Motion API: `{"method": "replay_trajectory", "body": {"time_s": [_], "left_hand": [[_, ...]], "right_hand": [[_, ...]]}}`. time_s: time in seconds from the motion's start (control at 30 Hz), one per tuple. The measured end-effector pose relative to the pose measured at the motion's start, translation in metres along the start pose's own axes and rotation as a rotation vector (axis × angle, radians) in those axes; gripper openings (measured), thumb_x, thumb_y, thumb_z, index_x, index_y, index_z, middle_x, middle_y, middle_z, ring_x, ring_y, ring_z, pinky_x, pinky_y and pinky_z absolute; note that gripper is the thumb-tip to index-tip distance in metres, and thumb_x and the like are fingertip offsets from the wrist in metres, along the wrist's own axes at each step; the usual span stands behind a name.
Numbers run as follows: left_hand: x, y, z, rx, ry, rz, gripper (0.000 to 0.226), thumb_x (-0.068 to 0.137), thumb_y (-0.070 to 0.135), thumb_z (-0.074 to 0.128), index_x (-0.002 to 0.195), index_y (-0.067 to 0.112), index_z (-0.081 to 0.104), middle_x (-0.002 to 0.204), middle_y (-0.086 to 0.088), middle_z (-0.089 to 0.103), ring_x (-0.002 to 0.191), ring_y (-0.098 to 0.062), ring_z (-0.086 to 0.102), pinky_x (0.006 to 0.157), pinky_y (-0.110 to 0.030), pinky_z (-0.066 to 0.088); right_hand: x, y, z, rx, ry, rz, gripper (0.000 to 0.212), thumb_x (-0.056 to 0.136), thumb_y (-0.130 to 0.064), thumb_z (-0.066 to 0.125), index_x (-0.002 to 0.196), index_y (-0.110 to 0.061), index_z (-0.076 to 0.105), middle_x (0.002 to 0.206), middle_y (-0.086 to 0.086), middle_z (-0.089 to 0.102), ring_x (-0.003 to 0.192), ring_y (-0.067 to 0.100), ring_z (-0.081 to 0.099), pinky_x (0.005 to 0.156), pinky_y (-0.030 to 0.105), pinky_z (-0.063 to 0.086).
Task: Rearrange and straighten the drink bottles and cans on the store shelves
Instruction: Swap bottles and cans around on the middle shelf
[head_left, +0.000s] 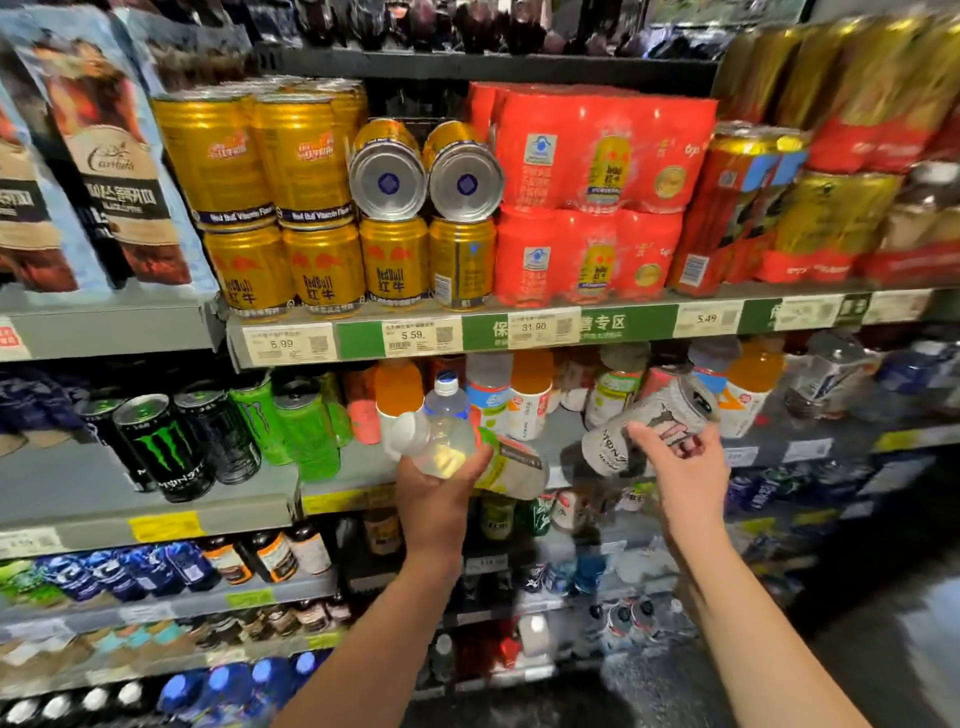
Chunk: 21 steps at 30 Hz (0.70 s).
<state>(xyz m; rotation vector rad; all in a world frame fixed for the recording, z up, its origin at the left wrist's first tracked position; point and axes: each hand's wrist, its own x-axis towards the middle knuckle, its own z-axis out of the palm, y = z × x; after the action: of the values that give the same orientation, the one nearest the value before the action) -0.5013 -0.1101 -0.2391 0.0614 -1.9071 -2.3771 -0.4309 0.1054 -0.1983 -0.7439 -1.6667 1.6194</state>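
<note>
Holding two drinks off the middle shelf (332, 470). Clear bottle (457, 449) lying sideways in left hand (434, 491), fingers curled under its body; looks full, smooth plastic, likely slippery, better gripped mid-body. White Monster can (649, 423) tilted in right hand (685, 462), fingers wrapped behind, thumb in front; rigid, dents if squeezed.

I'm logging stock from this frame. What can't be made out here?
Head view only:
- Bottle label: the left hand covers part, and it is turned away.
- White can: brand text blurred; the right hand hides its lower side.
- Lower shelves: motion blur, products unreadable.
- Top shelf: cut off by the frame edge.
</note>
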Motion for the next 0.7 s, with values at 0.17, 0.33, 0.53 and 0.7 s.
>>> {"method": "replay_trajectory", "body": {"time_s": [0.17,0.33,0.53,0.7], "left_hand": [[0.003,-0.014,0.050,0.031,-0.001,-0.021,0.048,0.063,0.032,0.086,0.107,0.025,0.071,0.102,0.009,0.076,0.096,-0.012,0.071,0.088,-0.035,0.055],[0.004,-0.026,0.104,0.012,0.096,-0.105,0.066,0.062,0.020,0.094,0.119,0.012,0.062,0.111,-0.009,0.073,0.094,-0.020,0.071,0.082,-0.033,0.059],[0.014,-0.033,0.159,0.215,0.132,0.022,0.055,0.069,0.011,0.091,0.113,0.016,0.059,0.105,-0.008,0.072,0.084,-0.015,0.068,0.080,-0.024,0.055],[0.027,-0.041,0.191,0.514,0.181,0.150,0.049,0.065,0.026,0.093,0.101,0.027,0.061,0.107,-0.005,0.068,0.103,-0.026,0.064,0.090,-0.039,0.053]], "right_hand": [[0.010,0.011,-0.051,0.072,-0.041,0.017,0.040,0.078,-0.012,0.083,0.112,-0.017,0.062,0.099,-0.002,0.069,0.095,0.016,0.067,0.081,0.021,0.049],[0.034,0.021,-0.093,0.246,-0.170,0.063,0.043,0.079,0.000,0.074,0.118,-0.009,0.061,0.101,0.005,0.073,0.086,0.011,0.071,0.070,0.018,0.056],[0.069,0.035,-0.115,0.317,-0.277,0.076,0.047,0.064,-0.011,0.079,0.107,-0.026,0.066,0.101,-0.004,0.076,0.094,0.011,0.071,0.081,0.031,0.060],[0.087,0.049,-0.127,0.329,-0.370,0.124,0.050,0.068,-0.001,0.079,0.111,-0.019,0.061,0.102,-0.002,0.075,0.092,0.009,0.071,0.076,0.020,0.056]]}}
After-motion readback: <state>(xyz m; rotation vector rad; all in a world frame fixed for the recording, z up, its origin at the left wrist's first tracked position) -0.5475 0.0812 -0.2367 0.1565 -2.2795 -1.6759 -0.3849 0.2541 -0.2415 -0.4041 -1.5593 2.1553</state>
